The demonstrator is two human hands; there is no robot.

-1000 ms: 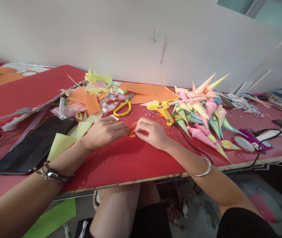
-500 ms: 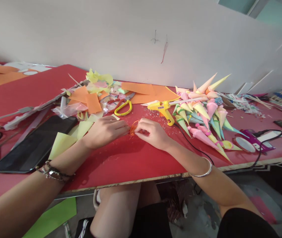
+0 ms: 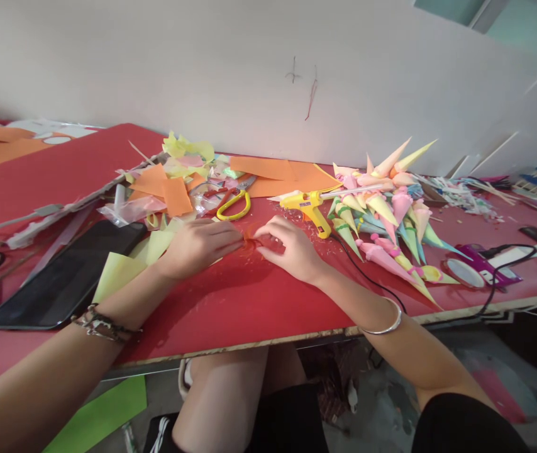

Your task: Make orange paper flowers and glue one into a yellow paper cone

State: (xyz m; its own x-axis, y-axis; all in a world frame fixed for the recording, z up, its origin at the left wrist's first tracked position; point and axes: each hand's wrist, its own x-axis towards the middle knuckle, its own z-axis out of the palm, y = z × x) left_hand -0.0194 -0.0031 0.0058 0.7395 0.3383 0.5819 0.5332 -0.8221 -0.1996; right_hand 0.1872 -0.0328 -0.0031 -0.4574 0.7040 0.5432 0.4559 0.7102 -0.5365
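A small orange piece (image 3: pixel 248 241), thin and perhaps paper or ribbon, is between my hands just above the red tabletop. My left hand (image 3: pixel 202 246) is closed, palm down, pinching its left end. The fingertips hide much of it, so its exact kind is unclear. On the other side, my right hand (image 3: pixel 292 248) has its thumb and forefinger parted, with the tips close to the orange piece. A yellow glue gun (image 3: pixel 310 207) lies beyond the right hand. Yellow-handled scissors (image 3: pixel 234 206) rest behind the left fingertips.
Pastel paper cones (image 3: pixel 393 217) are heaped at the right. Orange paper sheets (image 3: pixel 287 176) and scraps lie along the wall. A black phone (image 3: pixel 61 277) and yellow paper (image 3: pixel 117 274) are by my left forearm. A black cord (image 3: pixel 370 282) trails to the table edge (image 3: pixel 249 345).
My right thumb and forefinger have parted, where they were pinched near an orange loop. The orange piece has shifted slightly up and left. My left hand stays closed, almost in place.
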